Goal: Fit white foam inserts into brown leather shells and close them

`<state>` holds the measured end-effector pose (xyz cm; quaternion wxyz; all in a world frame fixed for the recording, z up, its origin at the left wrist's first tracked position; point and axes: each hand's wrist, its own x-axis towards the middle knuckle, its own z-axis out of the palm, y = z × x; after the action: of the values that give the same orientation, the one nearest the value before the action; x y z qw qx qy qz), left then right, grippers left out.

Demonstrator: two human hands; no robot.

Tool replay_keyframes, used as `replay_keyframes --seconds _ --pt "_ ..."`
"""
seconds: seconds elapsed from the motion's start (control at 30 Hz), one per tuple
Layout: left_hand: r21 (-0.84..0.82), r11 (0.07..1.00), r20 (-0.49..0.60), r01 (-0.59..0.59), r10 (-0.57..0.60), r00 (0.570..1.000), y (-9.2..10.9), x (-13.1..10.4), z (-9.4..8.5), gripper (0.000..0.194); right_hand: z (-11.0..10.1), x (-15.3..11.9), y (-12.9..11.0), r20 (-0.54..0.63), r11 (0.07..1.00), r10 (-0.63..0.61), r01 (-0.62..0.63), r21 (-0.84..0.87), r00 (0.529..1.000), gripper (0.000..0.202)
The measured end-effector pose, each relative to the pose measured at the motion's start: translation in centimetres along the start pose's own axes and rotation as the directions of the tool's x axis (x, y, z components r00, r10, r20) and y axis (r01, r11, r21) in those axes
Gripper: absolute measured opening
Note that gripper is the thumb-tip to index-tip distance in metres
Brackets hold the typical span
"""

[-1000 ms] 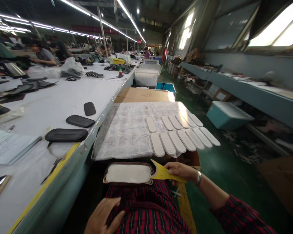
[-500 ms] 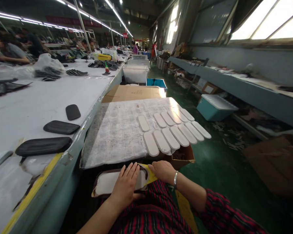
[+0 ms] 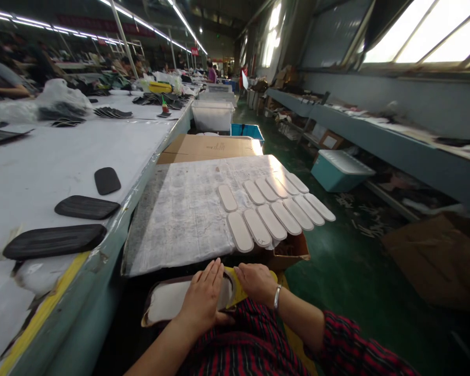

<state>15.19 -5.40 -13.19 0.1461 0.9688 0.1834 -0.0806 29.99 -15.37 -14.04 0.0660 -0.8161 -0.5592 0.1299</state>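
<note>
On my lap lies a long white panel with rounded ends and a dark border, its middle hidden by my left hand. My left hand rests flat across it, fingers stretched out and thumb along the near edge. At the panel's right end is a flat yellow piece, whose kind I cannot make out. The fingers of my right hand are curled over this yellow piece. Just beyond my hands, several pale rounded panels lie in two rows on a white-covered board.
A long white worktable runs along the left, bearing black rounded pieces. Cardboard and a white bin stand ahead. On the right are a lidded teal box and a brown carton. People sit far left.
My view has turned slightly, so the table and board sit a little further left. My right hand has shifted slightly with the yellow piece; the left hand stays on the panel.
</note>
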Motion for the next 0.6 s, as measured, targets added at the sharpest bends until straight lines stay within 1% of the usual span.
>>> replay_keyframes --seconds 0.07,0.2,0.23,0.27,0.33,0.37,0.4,0.43,0.47,0.5,0.53,0.6 --pt "-0.008 1.000 -0.028 -0.011 0.011 1.000 0.0 0.0 0.4 0.104 0.2 -0.3 -0.3 0.022 1.000 -0.005 0.005 -0.025 1.000 0.047" --pt "0.001 1.000 -0.111 -0.029 0.029 0.993 0.1 -0.7 1.2 0.081 0.0 -0.9 -0.2 0.073 0.998 -0.010 0.015 -0.064 0.997 0.054" --pt "0.000 0.999 -0.113 -0.038 0.038 0.993 0.1 -0.9 1.3 0.078 -0.3 -0.9 0.2 0.109 0.997 -0.042 0.050 -0.065 0.993 0.055" --pt "-0.007 0.999 -0.105 -0.050 0.048 0.993 0.0 -1.1 1.2 0.077 -0.6 -0.9 0.6 0.167 0.991 -0.109 0.120 -0.059 0.980 0.053" --pt "-0.035 0.997 -0.077 -0.064 0.061 0.995 -0.2 -1.3 1.0 0.081 -1.5 -0.9 1.7 0.289 0.962 -0.256 0.271 -0.013 0.922 0.049" --pt "-0.048 0.997 -0.067 -0.064 0.061 0.996 -0.3 -1.4 0.7 0.085 -1.8 -1.1 2.2 0.315 0.955 -0.283 0.297 0.005 0.906 0.048" --pt "-0.058 0.996 -0.056 -0.061 0.057 0.997 -0.5 -1.4 0.5 0.088 -2.1 -1.4 2.6 0.301 0.963 -0.259 0.270 0.005 0.918 0.048" --pt "-0.065 0.996 -0.043 -0.055 0.052 0.998 -0.7 -1.3 0.3 0.089 -2.2 -1.9 2.7 0.250 0.981 -0.186 0.196 -0.014 0.950 0.050" --pt "-0.072 0.996 -0.024 -0.051 0.049 0.999 -0.8 -1.2 0.0 0.089 -2.1 -2.4 2.7 0.176 0.995 -0.087 0.095 -0.036 0.981 0.052" --pt "-0.080 0.996 0.004 -0.050 0.050 0.999 -1.0 -1.0 -0.2 0.089 -1.9 -3.0 2.4 0.103 0.999 -0.004 0.010 -0.053 0.995 0.052" --pt "-0.091 0.995 0.036 -0.048 0.052 0.998 -1.1 -0.8 -0.5 0.089 -1.5 -3.5 2.0 0.045 0.997 0.042 -0.039 -0.061 0.998 0.050" --pt "-0.121 0.992 0.091 -0.044 0.055 0.994 -1.4 -0.6 -0.9 0.088 -0.5 -4.4 0.7 -0.010 0.997 0.059 -0.059 -0.053 0.998 0.045"
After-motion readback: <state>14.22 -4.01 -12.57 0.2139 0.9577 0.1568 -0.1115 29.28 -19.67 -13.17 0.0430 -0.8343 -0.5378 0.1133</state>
